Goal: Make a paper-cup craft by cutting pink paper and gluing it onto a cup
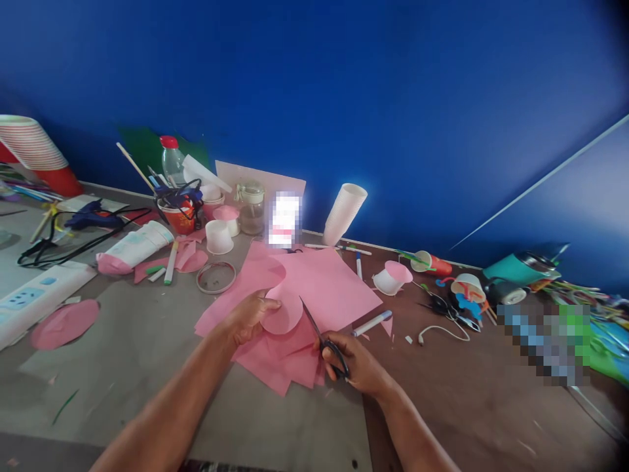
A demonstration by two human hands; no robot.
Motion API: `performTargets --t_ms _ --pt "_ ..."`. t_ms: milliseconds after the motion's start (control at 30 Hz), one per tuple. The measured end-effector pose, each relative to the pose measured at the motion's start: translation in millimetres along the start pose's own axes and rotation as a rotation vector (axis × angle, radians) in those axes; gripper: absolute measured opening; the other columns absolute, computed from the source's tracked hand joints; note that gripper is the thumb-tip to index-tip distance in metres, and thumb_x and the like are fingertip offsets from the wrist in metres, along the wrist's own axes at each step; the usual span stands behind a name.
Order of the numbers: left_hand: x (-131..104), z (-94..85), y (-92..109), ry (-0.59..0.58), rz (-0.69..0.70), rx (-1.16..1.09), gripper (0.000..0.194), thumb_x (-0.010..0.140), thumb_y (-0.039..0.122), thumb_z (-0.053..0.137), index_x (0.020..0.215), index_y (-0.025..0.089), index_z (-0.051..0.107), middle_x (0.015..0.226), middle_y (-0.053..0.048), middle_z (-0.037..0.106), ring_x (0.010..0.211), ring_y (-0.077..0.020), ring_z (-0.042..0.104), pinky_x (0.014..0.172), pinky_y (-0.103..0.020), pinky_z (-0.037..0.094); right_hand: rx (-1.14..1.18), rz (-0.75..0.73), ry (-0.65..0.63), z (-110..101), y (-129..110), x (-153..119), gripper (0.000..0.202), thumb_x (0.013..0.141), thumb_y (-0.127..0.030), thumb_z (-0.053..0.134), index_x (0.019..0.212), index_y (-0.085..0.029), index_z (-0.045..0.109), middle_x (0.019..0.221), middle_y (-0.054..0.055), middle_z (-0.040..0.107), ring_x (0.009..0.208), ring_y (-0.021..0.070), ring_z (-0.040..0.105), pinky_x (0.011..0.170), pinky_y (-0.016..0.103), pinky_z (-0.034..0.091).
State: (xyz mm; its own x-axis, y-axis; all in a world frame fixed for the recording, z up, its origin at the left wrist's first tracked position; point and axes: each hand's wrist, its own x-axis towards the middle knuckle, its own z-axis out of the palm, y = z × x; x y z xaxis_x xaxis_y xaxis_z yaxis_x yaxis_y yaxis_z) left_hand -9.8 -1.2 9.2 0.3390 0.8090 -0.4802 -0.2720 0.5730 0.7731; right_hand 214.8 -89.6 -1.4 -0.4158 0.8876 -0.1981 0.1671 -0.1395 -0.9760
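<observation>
My left hand (250, 318) pinches the left edge of a round pink paper piece (285, 313), thumb on top. In my right hand (351, 360) are black-handled scissors (322, 339), their blades pointing up and left beside the disc's right edge. Whether the blades touch the paper is hard to tell. Beneath both hands lie several pink sheets (334, 282), spread over the table's middle. A blue-capped marker (372, 323) rests on the right side of the sheets.
A bright blurred screen (285, 219) stands behind the sheets, near stacked white cups (345, 213). Left are a power strip (39, 298), a tape ring (216, 278) and a wrapped cup stack (137, 248). At right lie a white cable (445, 331) and a teal bottle (515, 270).
</observation>
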Motion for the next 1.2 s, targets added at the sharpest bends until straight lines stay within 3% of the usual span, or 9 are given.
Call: performTargets --t_ms 100,200,367,500,600,767,933,1067,1200 --pt "-1.1 -0.1 0.6 0.026 -0.007 0.024 0.057 0.067 0.009 0.071 0.122 0.017 0.060 0.092 -0.008 0.076 0.079 -0.0249 0.073 0.060 -0.028 0.056 0.044 0.026 -0.067 -8.7 0.2 -2.0 0.062 0.077 -0.075 0.058 0.092 -0.015 0.060 0.051 -0.005 0.053 0.045 0.0079 0.041 0.049 0.021 0.030" --pt "-2.6 0.4 1.2 -0.009 -0.008 -0.017 0.048 0.068 0.009 0.070 0.115 0.016 0.064 0.091 -0.008 0.076 0.083 -0.0257 0.073 0.064 -0.028 0.056 0.060 0.031 -0.157 -19.6 -1.8 -6.2 0.061 0.079 -0.072 0.057 0.094 -0.014 0.061 0.052 -0.004 0.055 0.046 0.0081 0.042 0.050 0.021 0.030" --pt "-2.8 -1.0 -0.3 -0.104 -0.018 -0.064 0.042 0.065 0.009 0.072 0.106 0.014 0.067 0.088 -0.010 0.076 0.088 -0.0278 0.072 0.072 -0.032 0.058 0.109 0.014 -0.156 -28.6 -2.9 -11.1 0.061 0.081 -0.071 0.057 0.095 -0.012 0.064 0.052 -0.003 0.055 0.048 0.0087 0.043 0.053 0.022 0.031" --pt "-3.4 -2.5 0.2 -0.188 -0.030 -0.078 0.042 0.063 0.012 0.076 0.104 0.012 0.067 0.088 -0.011 0.076 0.091 -0.0292 0.071 0.070 -0.032 0.058 0.082 0.050 -0.175 -28.4 0.7 -9.8 0.062 0.079 -0.072 0.058 0.095 -0.012 0.063 0.052 -0.003 0.055 0.047 0.0083 0.044 0.051 0.021 0.031" --pt "-5.2 -4.1 2.2 -0.217 -0.027 -0.106 0.039 0.063 0.016 0.078 0.101 0.011 0.067 0.091 -0.012 0.076 0.094 -0.0304 0.070 0.069 -0.031 0.058 0.034 0.065 -0.162 -25.7 3.7 -7.2 0.062 0.080 -0.072 0.057 0.095 -0.012 0.062 0.052 -0.003 0.056 0.046 0.0079 0.043 0.050 0.021 0.030" --pt "-6.0 -11.1 0.6 -0.245 -0.043 -0.219 0.043 0.074 0.033 0.076 0.111 0.012 0.066 0.103 -0.014 0.074 0.105 -0.0329 0.067 0.085 -0.042 0.057 -0.012 0.020 -0.090 -17.7 2.7 -3.8 0.060 0.081 -0.073 0.054 0.090 -0.014 0.060 0.052 -0.003 0.056 0.047 0.0084 0.043 0.050 0.021 0.030" --pt "-8.5 -3.7 -5.6 -0.308 0.187 -0.324 0.059 0.077 0.044 0.076 0.128 0.019 0.060 0.123 -0.011 0.067 0.118 -0.0285 0.061 0.097 -0.037 0.052 -0.006 0.001 0.022 -6.8 -4.8 -0.9 0.061 0.079 -0.075 0.054 0.087 -0.015 0.058 0.052 -0.003 0.055 0.047 0.0088 0.045 0.052 0.023 0.034" --pt "-8.9 13.7 -17.7 -0.159 0.349 -0.360 0.059 0.076 0.042 0.077 0.129 0.023 0.059 0.125 -0.006 0.066 0.114 -0.0224 0.063 0.090 -0.027 0.053 0.015 0.005 0.139 6.3 -4.3 3.8 0.058 0.077 -0.073 0.058 0.088 -0.016 0.058 0.052 -0.004 0.054 0.048 0.0102 0.048 0.049 0.023 0.035" --pt "-1.9 19.8 -32.2 -0.042 0.323 -0.341 0.055 0.076 0.042 0.077 0.124 0.021 0.062 0.113 -0.008 0.071 0.113 -0.0260 0.063 0.092 -0.032 0.053 0.055 0.040 0.215 17.9 0.1 8.0 0.050 0.077 -0.063 0.066 0.090 -0.016 0.058 0.053 -0.004 0.053 0.049 0.0110 0.050 0.048 0.023 0.036"
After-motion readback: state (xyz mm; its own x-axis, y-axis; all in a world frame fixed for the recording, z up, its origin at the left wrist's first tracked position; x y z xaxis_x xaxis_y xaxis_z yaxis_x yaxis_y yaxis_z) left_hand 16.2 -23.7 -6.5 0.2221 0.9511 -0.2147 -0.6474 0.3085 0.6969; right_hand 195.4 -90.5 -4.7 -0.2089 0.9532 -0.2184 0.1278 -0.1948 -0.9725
